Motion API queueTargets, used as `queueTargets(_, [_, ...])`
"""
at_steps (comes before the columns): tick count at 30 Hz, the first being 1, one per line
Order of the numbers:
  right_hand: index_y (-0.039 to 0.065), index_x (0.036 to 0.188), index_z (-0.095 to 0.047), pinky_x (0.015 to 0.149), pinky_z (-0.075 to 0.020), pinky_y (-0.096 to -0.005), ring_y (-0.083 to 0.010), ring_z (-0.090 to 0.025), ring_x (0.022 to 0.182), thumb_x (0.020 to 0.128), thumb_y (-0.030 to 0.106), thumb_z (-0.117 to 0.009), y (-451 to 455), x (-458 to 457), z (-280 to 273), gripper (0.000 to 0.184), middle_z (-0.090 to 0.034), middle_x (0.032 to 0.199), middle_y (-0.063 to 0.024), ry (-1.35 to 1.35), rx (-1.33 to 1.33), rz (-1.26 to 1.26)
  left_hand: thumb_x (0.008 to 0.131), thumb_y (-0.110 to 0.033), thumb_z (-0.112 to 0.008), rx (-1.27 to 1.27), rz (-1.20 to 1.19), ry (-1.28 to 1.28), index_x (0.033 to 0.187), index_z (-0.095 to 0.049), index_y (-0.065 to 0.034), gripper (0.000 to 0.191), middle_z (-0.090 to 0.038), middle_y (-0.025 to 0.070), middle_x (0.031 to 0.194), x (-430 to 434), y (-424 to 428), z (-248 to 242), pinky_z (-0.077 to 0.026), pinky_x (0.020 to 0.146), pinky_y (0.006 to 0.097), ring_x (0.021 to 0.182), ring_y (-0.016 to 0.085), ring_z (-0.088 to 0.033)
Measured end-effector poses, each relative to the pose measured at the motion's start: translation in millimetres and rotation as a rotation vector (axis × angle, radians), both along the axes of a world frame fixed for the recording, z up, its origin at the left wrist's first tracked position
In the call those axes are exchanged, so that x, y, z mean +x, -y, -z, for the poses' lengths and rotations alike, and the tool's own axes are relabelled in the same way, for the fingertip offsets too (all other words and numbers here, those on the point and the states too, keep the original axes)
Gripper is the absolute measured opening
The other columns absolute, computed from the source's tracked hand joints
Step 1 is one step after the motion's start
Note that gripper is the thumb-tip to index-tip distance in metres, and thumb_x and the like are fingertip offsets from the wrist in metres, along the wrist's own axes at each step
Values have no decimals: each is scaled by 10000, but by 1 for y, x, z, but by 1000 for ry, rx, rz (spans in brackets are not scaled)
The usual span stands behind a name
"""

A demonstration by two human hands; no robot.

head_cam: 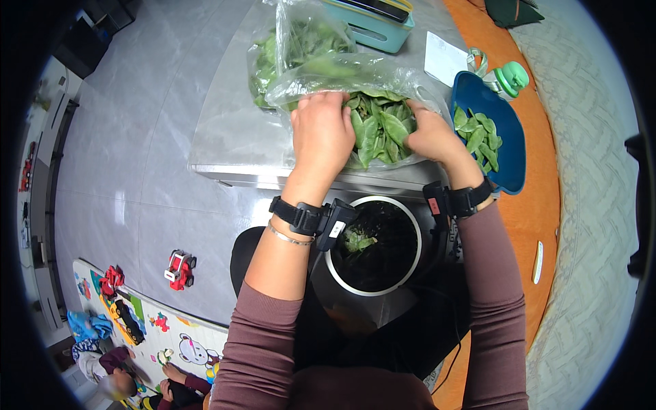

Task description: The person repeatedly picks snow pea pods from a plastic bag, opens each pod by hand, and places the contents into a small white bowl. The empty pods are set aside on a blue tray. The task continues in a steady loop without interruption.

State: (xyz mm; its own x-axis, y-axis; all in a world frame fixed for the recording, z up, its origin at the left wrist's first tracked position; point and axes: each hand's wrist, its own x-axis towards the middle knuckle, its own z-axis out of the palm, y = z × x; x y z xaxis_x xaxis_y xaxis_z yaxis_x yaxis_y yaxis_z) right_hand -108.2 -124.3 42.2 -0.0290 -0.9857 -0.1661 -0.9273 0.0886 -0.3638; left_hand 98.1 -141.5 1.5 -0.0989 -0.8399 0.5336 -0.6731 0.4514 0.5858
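Note:
A clear plastic bag (369, 66) of flat green bean pods (382, 128) lies at the near edge of the grey table (236, 133). My left hand (323, 128) curls over the bag's left side with its fingertips hidden at the film. At the right side, my right hand (435, 133) reaches into the bag's mouth, its thumb against the pods; whether it grips anything is hidden. Close by the right wrist, a blue basin (512, 148) holds loose green pods (479, 136). Below the table edge stands a white-rimmed bin (417, 256) with a dark lining and green scraps (359, 241) inside.
Behind the bag sit another clear bag of greens (318, 41) and a teal box (394, 41) with a phone (382, 7) on top. White paper (443, 59) and a green-capped bottle (512, 79) lie near the basin. Toy vehicles (179, 269) and people on a play mat (192, 348) are at lower left.

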Motion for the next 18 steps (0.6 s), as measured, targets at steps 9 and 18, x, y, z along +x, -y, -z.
queueTargets(9, [-18,1122,-701,861,-552,-409,-376,-695,965,671,269,-792,23,17,-5,543,-717,1017,-236,190,-162,111,907,-22,-586,126,97,-228,1070,-660,13,183,-674,185,1003,17,8,-8,-530,779,383,845,312,-664])
queueTargets(18, [-75,1251,-604,916,-509,-344,-288,-662,1086,838,23,-621,32,4,8,424,-685,1171,-216,417,-303,76,903,4,-571,103,125,-226,1049,-674,6,179,-676,179,1013,19,8,-9,-521,802,381,891,323,-658])
